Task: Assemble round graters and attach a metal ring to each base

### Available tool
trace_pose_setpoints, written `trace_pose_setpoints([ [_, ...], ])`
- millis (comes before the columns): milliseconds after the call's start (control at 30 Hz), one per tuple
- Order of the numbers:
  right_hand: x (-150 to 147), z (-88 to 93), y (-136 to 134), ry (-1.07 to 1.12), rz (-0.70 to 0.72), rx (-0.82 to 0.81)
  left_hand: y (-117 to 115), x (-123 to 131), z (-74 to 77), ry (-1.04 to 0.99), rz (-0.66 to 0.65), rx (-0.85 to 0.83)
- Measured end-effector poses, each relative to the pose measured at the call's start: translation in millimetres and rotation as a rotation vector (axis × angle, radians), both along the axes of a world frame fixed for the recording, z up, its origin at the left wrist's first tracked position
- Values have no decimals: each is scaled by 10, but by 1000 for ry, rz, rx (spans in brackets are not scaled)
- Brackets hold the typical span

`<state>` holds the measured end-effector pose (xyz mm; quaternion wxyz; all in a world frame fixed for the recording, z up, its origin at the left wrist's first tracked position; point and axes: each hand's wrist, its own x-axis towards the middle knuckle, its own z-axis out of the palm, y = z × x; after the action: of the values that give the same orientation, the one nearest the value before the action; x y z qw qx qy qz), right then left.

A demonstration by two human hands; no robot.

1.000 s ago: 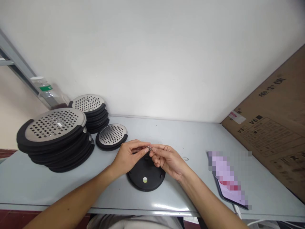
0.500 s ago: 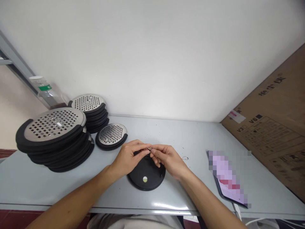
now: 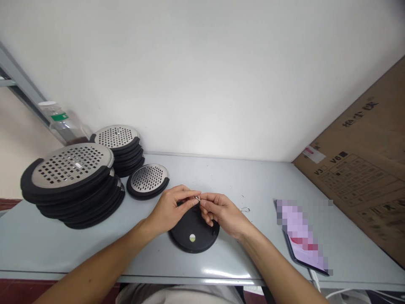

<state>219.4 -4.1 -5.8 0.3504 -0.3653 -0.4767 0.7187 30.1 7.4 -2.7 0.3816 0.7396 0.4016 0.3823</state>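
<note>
My left hand [image 3: 177, 207] is closed, thumb and forefinger pinching a small shiny metal wire piece [image 3: 198, 198]. From the other side my right hand [image 3: 220, 211] pinches the same piece, its other fingers curled. The fingertips partly cover the piece, so its full shape is unclear. Below both hands a round black disc [image 3: 190, 242] lies on the table, bearing a small round white-and-green sticker [image 3: 192, 238]. The disc's far part is hidden by the fingers. Just right of my right hand lies a thin metal wire loop [image 3: 245, 210].
Perforated metal discs with black rims form a near stack [image 3: 72, 169] and a farther stack [image 3: 117, 137] at left. A single perforated disc [image 3: 150, 177] lies beside them. A clear bottle [image 3: 63, 124] stands behind. On the right are a phone [image 3: 303, 236] and a cardboard box [image 3: 363, 169].
The small metal piece has turned slightly between my fingertips and shows more of a loop. Both hands stay almost in place; the disc has not moved.
</note>
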Motion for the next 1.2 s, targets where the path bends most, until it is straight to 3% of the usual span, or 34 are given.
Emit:
trace_pose_setpoints([
  [300, 27, -7, -3, -14, 45, 6, -1, 0, -27, 29, -4, -8],
  [567, 25, -17, -1, -74, 10, 32, -11, -7, -42, 76, 0, 80],
  [933, -5, -6, -58, -314, -49, 311, 21, -20, -58, 56, 2, 119],
  [1200, -6, -11, -70, -325, -83, 379, 2, -22, -37, 49, -31, 138],
])
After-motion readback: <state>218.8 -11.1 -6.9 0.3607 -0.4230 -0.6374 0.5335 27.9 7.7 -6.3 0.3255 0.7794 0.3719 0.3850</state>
